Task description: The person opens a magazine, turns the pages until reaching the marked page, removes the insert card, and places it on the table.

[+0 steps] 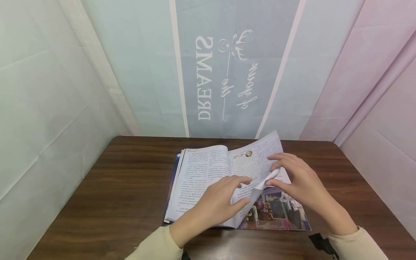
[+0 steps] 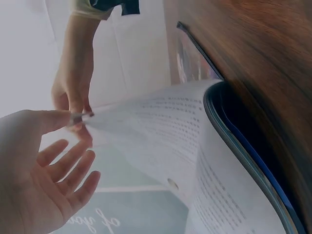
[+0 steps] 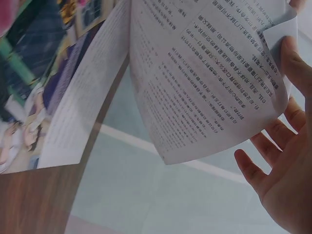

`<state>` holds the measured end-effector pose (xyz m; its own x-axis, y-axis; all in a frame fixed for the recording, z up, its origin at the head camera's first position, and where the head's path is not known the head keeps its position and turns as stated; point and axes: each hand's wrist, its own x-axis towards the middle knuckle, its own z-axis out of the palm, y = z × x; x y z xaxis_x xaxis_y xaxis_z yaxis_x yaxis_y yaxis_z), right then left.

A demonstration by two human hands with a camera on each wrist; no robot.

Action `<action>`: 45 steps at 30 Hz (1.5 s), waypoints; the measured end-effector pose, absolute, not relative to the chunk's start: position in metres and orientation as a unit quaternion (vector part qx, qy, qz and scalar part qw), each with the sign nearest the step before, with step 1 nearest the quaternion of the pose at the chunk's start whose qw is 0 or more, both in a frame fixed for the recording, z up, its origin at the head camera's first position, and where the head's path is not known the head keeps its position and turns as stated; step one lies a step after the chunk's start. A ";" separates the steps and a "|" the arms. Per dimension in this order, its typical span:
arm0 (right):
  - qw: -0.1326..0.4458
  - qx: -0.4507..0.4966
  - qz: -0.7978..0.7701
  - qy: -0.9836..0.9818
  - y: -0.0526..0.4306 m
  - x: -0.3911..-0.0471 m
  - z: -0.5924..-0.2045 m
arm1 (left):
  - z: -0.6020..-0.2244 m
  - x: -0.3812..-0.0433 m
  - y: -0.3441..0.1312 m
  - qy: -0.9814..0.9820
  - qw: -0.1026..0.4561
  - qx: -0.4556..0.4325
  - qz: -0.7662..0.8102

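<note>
Nearest, at seven and five o'clock, two pale sleeves (image 1: 156,245) come in, a dark strap (image 1: 321,243) beside the one on the right. The left hand (image 1: 221,198) hangs over the book's near half, close to six o'clock, its fingers loosely bent with a gap between them and the thumb. It seems to grip nothing; whether its thumb tip brushes the paper, I cannot tell. The right hand (image 1: 300,178), at three o'clock, pinches the raised page (image 1: 258,155) between thumb and fingers — the edge curls over under the thumb.

The book (image 1: 195,180) lies spread in the middle of the table, its printed left side toward nine o'clock and a blue cover (image 1: 175,164) peeping out beneath. The raised page bends up from the spine, its free corner pointing to one o'clock. Below it, at four o'clock, a colour picture (image 1: 276,213) shows.

The step in hand looks like turning or handling this one leaf, with the sheet partway up. The next move likely calls for a light, steady pinch — a hard pull could crease or tear the paper.

Farther out is the dark wooden table (image 1: 110,191), and at twelve o'clock a cloth (image 1: 152,61) with white lettering (image 1: 204,79).
</note>
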<state>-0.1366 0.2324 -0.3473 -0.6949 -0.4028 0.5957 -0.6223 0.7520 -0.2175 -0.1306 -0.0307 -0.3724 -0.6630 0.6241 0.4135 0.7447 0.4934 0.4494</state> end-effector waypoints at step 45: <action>0.314 0.298 0.214 -0.876 0.221 -0.129 -0.355 | -0.391 -0.142 -0.056 -0.876 0.090 -0.266 -0.393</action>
